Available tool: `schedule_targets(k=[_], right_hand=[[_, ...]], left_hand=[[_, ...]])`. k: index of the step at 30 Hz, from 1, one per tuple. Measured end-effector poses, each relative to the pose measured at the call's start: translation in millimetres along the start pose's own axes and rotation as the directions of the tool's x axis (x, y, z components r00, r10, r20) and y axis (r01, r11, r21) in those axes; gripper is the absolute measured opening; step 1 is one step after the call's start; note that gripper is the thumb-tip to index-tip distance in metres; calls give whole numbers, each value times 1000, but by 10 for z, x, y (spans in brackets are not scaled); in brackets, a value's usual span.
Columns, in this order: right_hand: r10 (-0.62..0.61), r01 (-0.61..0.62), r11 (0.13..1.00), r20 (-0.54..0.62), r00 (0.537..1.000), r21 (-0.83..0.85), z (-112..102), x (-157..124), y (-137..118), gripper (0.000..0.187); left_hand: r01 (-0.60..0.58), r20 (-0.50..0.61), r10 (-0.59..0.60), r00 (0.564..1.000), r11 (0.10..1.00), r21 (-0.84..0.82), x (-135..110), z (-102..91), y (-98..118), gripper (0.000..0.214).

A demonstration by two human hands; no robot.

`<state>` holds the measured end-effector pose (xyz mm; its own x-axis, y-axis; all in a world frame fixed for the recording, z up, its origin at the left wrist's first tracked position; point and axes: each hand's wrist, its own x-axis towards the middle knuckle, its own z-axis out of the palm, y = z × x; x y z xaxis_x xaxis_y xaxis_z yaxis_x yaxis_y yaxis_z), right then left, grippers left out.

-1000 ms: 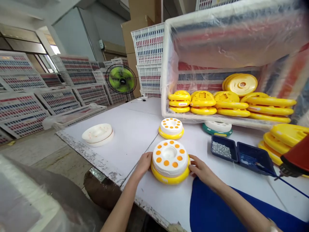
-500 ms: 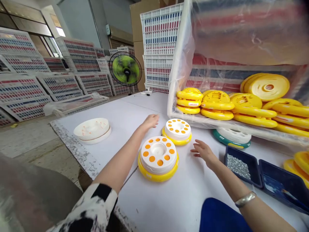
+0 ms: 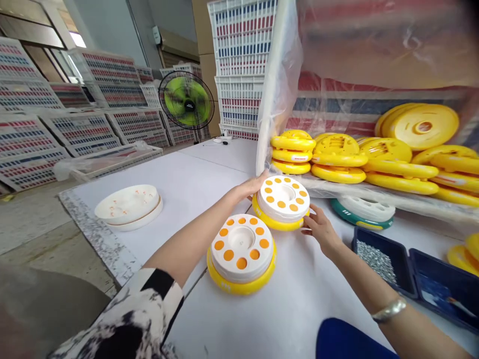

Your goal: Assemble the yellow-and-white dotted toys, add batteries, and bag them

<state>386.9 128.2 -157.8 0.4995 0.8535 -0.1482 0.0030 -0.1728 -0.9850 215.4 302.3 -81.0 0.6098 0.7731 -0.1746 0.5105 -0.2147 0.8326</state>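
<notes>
Dotted disc unit (image 3: 283,198): white top with orange-filled holes on a yellow base; lay flat on the white worktable (image 3: 299,309), between both hands.
Left hand (image 3: 250,187): palm and fingers lay open against the unit's far left rim; not clenched; whether it gripped or only touched could not be told.
Right hand (image 3: 322,232): fingers rested on the unit's near right edge; not clenched; grip likewise could not be told.
Second dotted disc unit (image 3: 241,254): same build; lay flat just in front of the first, nearer the person.
Surroundings: white disc stack (image 3: 127,207) on the table's left; teal-rimmed disc (image 3: 362,209) and blue tray of metal pieces (image 3: 377,262) to the right; yellow discs (image 3: 339,158) in a plastic-lined crate (image 3: 280,89) behind.
</notes>
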Motion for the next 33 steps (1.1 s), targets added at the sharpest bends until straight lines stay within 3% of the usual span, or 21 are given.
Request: schedule_targets(k=[4,8,12,16,19,21,25,27,30,33], right_hand=[[-45,44,996,11,999,79,-277,-641,-191,61],[-33,32,991,5,999,127,-648,-1504,-148,59],[39,-39,994,0,999,104,-1172,-2433,126,64],[85,-84,996,-47,995,25,-1687,-3069,470,66],[65,-68,996,-58,996,-53,-1888,-3208,651,60],[17,-23,992,-51,999,-124,-1915,-3199,731,59],[-72,47,962,-84,994,-269,-1915,-3176,792,56],[-124,65,922,-133,983,-381,-2039,-3198,728,53],[-214,39,838,-262,941,-544,-2539,-3145,513,46],[-255,-116,748,-445,858,-654,-3304,-2830,329,41]], left_hand=[[-182,-29,184,983,982,47,-570,123,407,77],[-326,-98,345,934,930,169,-1316,555,600,73],[-410,-23,423,906,889,205,-2057,1215,479,62],[-311,54,309,949,950,27,-2543,1951,205,62],[-222,119,227,966,973,-55,-2663,2335,40,65],[-198,125,206,971,977,-73,-2663,2465,-26,66],[-181,85,193,978,974,-134,-2584,2493,-95,66],[-113,71,128,989,976,-189,-2545,2434,-129,71],[-73,-4,73,997,976,-204,-2513,2299,-215,77],[-136,-112,131,985,990,-32,-2501,2174,-393,67]])
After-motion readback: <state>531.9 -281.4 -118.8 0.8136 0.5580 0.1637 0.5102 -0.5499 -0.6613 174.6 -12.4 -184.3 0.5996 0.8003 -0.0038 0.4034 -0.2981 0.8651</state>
